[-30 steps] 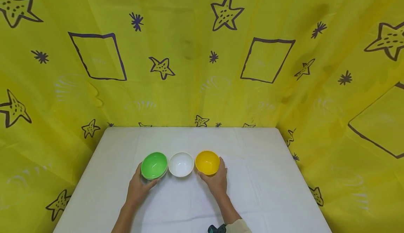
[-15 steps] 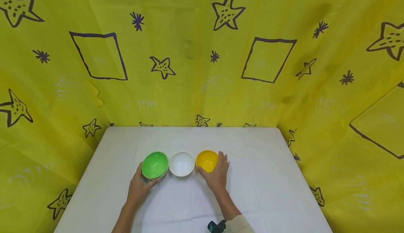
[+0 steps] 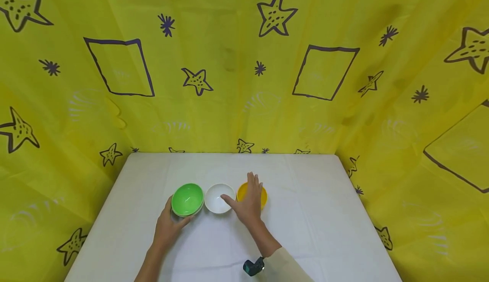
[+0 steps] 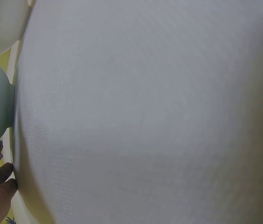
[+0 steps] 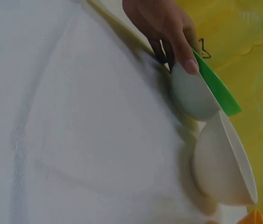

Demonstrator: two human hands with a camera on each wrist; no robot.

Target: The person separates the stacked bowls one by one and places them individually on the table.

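Note:
A green bowl (image 3: 186, 200) sits nested in a pale bowl (image 5: 192, 95), whose outer side shows in the right wrist view. My left hand (image 3: 167, 225) grips this stack from the near left, thumb at the near side and fingers round the left. Just right of the stack stands a white bowl (image 3: 217, 203). A yellow bowl (image 3: 264, 195) is farther right, partly hidden behind my right hand (image 3: 249, 203). That hand hovers over it with fingers extended and thumb spread toward the white bowl, holding nothing.
A white cloth (image 3: 214, 248) covers the table under the bowls. Yellow curtains (image 3: 229, 116) with star drawings hang at the back and both sides. A dark device (image 3: 254, 266) is strapped at the right wrist, by a beige sleeve (image 3: 284, 267).
My right hand has let go of the yellow bowl's right side, lifted and moved left across it, fingers straightening. The left hand and the bowls have stayed put.

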